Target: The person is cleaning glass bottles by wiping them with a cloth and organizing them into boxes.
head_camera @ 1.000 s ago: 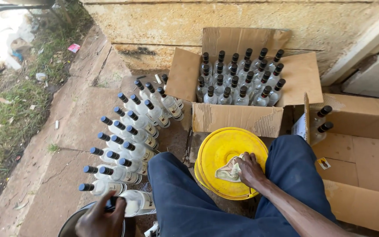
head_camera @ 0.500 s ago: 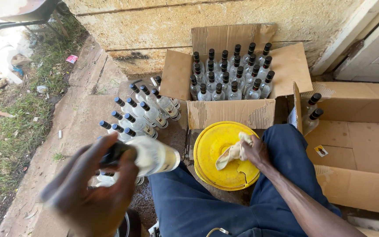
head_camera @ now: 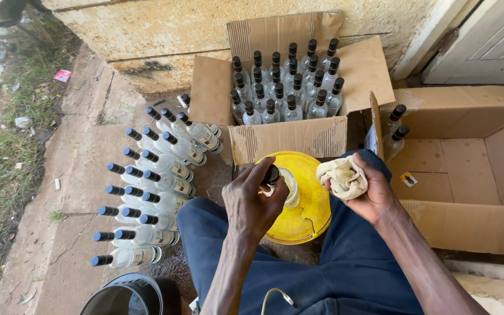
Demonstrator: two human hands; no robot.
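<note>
My left hand (head_camera: 255,201) grips a clear glass bottle (head_camera: 287,185) with a black cap, holding it by the neck over a yellow bucket lid (head_camera: 307,224) between my knees. My right hand (head_camera: 368,189) holds a crumpled pale cloth (head_camera: 342,176) just right of the bottle, a small gap between them. Both arms reach forward over my dark blue trousers (head_camera: 345,274).
Several capped bottles (head_camera: 153,192) lie in rows on the concrete at left. An open cardboard box (head_camera: 287,137) ahead holds several upright bottles (head_camera: 284,81). A larger carton (head_camera: 468,169) at right holds two bottles (head_camera: 393,131). A dark bucket (head_camera: 126,294) sits at bottom left.
My left hand has brought a bottle from the rows at left across to the yellow lid. My right hand has lifted the cloth off the lid and turned it toward the bottle.
</note>
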